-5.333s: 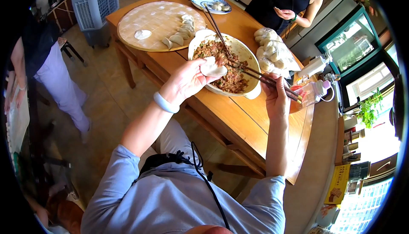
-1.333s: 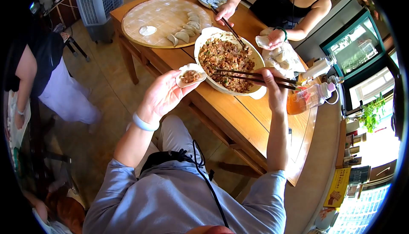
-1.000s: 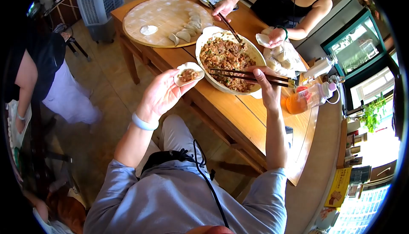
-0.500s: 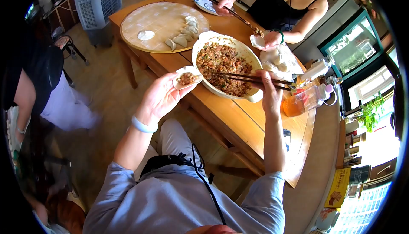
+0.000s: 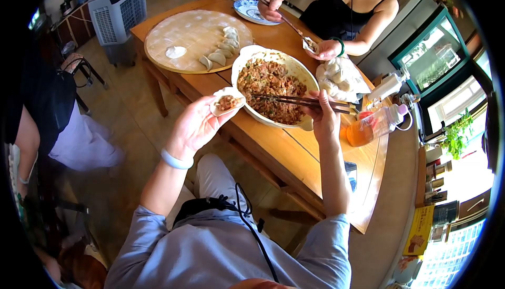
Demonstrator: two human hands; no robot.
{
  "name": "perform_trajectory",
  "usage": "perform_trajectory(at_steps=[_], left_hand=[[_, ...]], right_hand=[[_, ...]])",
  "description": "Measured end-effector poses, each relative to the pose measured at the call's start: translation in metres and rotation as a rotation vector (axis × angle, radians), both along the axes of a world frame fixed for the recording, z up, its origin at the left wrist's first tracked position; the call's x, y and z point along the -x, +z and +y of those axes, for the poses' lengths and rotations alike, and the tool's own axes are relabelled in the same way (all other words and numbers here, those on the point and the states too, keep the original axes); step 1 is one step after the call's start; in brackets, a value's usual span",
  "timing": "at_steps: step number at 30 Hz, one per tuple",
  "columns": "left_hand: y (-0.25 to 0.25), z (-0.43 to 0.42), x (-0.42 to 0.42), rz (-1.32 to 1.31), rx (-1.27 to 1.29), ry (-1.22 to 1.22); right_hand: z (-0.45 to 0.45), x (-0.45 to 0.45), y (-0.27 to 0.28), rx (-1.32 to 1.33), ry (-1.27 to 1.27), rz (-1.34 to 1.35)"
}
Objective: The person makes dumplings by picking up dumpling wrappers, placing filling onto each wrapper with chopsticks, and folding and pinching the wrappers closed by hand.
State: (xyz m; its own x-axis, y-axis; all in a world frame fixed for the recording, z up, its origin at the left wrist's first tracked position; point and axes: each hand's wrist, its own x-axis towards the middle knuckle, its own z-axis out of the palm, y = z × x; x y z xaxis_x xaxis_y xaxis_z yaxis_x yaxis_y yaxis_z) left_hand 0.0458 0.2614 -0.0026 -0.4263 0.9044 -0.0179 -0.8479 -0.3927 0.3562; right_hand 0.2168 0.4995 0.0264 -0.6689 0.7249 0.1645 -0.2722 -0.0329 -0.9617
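Observation:
On the fingers of my left hand (image 5: pixel 195 126) lies a round dumpling wrapper (image 5: pixel 214 109) with a lump of meat filling (image 5: pixel 228 103) in its middle. My right hand (image 5: pixel 325 118) grips a pair of dark chopsticks (image 5: pixel 294 99), whose tips point left, near the bowl's left rim and a little right of the wrapper. Beneath the chopsticks stands a large cream bowl (image 5: pixel 311 81) of chopped meat filling (image 5: pixel 271 81). Several folded dumplings (image 5: pixel 216 58) and one flat wrapper (image 5: pixel 175 52) rest on a round floured board (image 5: pixel 181 28) beyond my left hand.
Across the table (image 5: pixel 297 152), a co-worker's hands (image 5: pixel 329 50) hold a wrapper and chopsticks. A bag of dough pieces (image 5: pixel 342 78), a bottle of amber liquid (image 5: pixel 371 127) and a phone (image 5: pixel 351 175) lie to the right. A blue-patterned plate (image 5: pixel 252 10) sits at the back. Another person stands at left.
My chopstick tips have shifted left over the bowl, nearer the filled wrapper. The co-worker's chopsticks have come down onto their wrapper with filling. The view has shifted slightly.

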Motion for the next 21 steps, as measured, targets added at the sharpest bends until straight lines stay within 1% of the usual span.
perform_trajectory(at_steps=[3,8,10,13,16,17,21], left_hand=[[0.000,0.004,0.000,-0.011,0.004,0.011],[-0.001,0.008,0.000,-0.013,-0.008,0.009],[-0.004,0.007,-0.001,-0.021,-0.015,0.002],[-0.005,0.011,-0.001,-0.020,-0.045,-0.024],[-0.002,0.013,-0.004,-0.067,-0.069,-0.048],[-0.004,0.015,-0.004,-0.075,-0.070,-0.063],[-0.002,0.011,-0.007,-0.074,-0.084,-0.075]], right_hand=[[0.002,-0.004,0.003,0.056,-0.020,0.042],[0.007,-0.006,0.004,0.028,-0.041,0.085],[0.004,-0.006,0.009,0.017,-0.008,0.101],[-0.004,-0.004,0.018,0.072,-0.018,0.142],[-0.017,-0.004,0.020,0.013,0.093,0.187],[-0.019,-0.005,0.020,-0.026,0.192,0.193],[-0.022,-0.010,0.022,-0.307,0.236,0.152]])
